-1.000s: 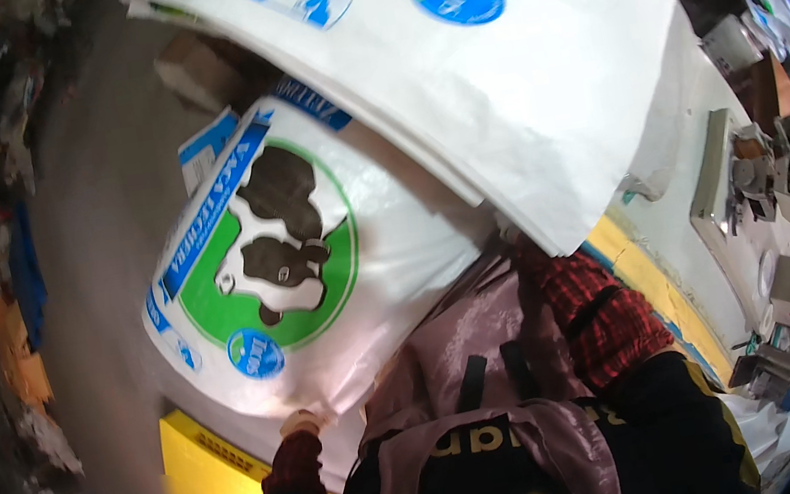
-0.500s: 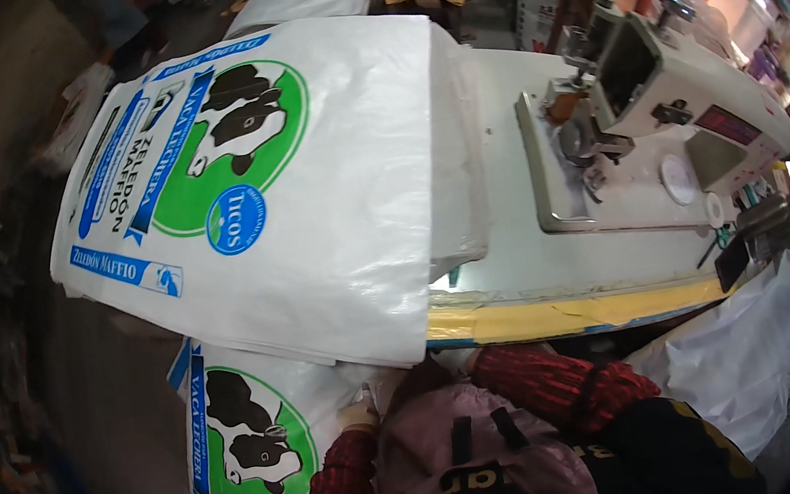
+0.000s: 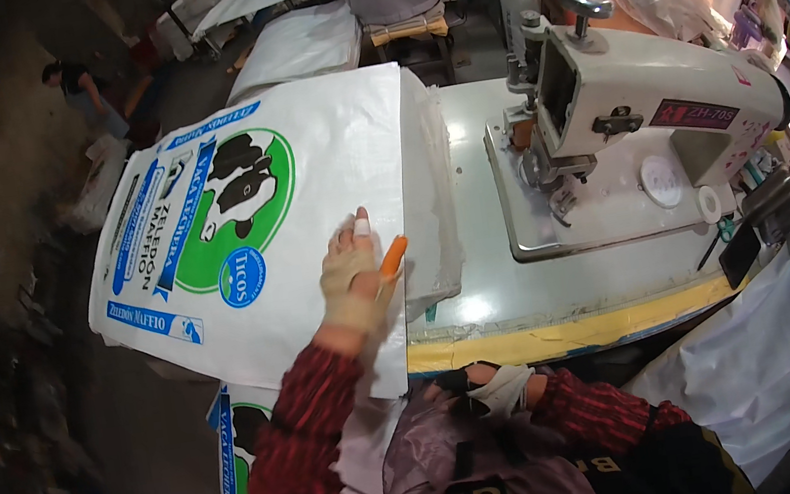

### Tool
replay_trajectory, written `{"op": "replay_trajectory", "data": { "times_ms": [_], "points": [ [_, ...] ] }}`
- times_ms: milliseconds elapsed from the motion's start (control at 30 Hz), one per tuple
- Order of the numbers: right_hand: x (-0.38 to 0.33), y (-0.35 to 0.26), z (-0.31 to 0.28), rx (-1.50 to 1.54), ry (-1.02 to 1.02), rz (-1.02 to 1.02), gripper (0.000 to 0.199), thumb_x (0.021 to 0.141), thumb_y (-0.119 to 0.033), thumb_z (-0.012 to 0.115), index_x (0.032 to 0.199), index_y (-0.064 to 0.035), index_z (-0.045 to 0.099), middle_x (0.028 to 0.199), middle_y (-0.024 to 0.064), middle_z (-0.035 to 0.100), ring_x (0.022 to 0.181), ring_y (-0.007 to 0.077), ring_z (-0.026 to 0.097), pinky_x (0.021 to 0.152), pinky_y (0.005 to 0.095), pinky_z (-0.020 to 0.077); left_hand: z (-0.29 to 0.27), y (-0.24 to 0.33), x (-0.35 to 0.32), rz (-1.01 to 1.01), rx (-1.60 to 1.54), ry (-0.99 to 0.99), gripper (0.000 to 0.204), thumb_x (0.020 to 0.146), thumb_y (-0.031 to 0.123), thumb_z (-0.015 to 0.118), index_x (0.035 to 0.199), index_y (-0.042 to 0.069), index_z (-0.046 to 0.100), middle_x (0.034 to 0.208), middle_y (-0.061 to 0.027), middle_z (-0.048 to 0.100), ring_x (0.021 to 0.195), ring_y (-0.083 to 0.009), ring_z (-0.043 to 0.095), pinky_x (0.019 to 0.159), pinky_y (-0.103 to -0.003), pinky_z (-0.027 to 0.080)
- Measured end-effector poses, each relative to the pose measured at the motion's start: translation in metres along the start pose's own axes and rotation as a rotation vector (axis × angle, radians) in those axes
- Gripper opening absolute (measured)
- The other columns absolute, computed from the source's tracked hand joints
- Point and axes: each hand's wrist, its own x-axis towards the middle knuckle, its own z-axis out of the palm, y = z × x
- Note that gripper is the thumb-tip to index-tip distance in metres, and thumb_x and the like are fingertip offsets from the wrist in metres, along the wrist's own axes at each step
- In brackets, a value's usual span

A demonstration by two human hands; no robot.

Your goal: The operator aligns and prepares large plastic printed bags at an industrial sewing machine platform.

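A: Largest element first?

B: The sewing table (image 3: 493,299), pale grey with a yellow front edge, fills the middle of the view. A stack of white woven sacks (image 3: 309,209) lies over its left part and hangs past the left edge.

A: And the top sack?

B: The top sack (image 3: 241,228) is printed with a black-and-white cow on a green disc and blue lettering bands. It lies flat, its right edge beside the folded edges of the stack. Another printed sack (image 3: 237,451) hangs lower, by the person's left arm.

A: The machine?

B: A white industrial sewing machine (image 3: 641,126) stands on the right half of the table, well apart from the sacks.

A: The hands?

B: The left hand (image 3: 350,273), gloved, with a bandaged fingertip, rests flat on the top sack near its right edge, fingers extended, gripping nothing. A small orange object (image 3: 393,255) shows just beside it; whether the hand touches it cannot be told. The right hand (image 3: 495,386), wrapped in white, sits low against the table's front edge; its grip cannot be told.
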Motion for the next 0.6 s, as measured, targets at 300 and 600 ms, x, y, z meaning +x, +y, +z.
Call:
{"op": "replay_trajectory", "data": {
  "times_ms": [300,600],
  "points": [
    [-0.036,-0.045,-0.045,0.590,0.408,0.073,0.034,0.087,-0.020,0.055,0.108,0.0059,0.050,0.081,0.0063,0.057,0.077,0.0122,0.054,0.073,0.0251,0.0441,0.061,-0.057,-0.013,-0.644,-0.402,0.043,0.021,0.072,0.020,0.072,0.073,0.001,0.061,0.067,-0.0125,0.060,0.058,-0.0279,0.055,0.057,-0.033,0.045],
    [0.008,-0.038,-0.053,0.190,0.955,0.180,0.078,0.070,-0.048,0.069,0.127,-0.0029,0.042,0.099,0.0166,0.061,0.095,0.0283,0.055,0.087,0.0346,0.0405,-0.042,0.086,-0.042,-0.625,-0.433,0.012,0.022,0.081,0.019,0.063,0.071,0.000,0.060,0.060,-0.0136,0.055,0.053,-0.0196,0.053,0.051,-0.033,0.040]
  ]
}}
